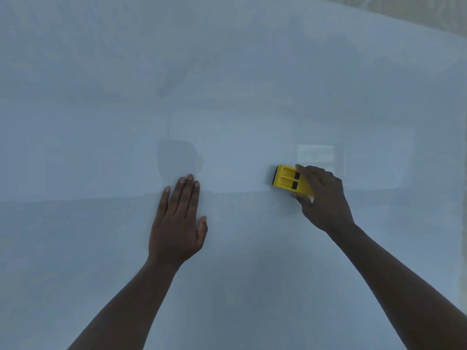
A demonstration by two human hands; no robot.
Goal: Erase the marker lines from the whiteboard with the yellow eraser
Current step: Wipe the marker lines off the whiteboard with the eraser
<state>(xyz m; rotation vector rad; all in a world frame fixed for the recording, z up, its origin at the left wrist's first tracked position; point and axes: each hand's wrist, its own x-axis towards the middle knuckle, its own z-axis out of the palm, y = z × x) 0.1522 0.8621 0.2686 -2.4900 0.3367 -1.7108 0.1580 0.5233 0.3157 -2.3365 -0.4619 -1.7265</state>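
One yellow eraser (pixel 290 179) in right hand (pixel 324 198) fingers, left hand (pixel 178 223) flat, fingers released, on one whiteboard (pixel 227 72).

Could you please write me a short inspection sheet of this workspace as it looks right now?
Surface: whiteboard fills the view; faint grey smudges and reflections, no clear marker lines seen.
Job's things: yellow eraser lies against the board.
Clutter: nothing seen.
Hands: left hand flat on the board, fingers extended; right hand grips the eraser.
Cables: nothing seen.
Surroundings: a strip of pale wall at the top right, too blurred to detail.
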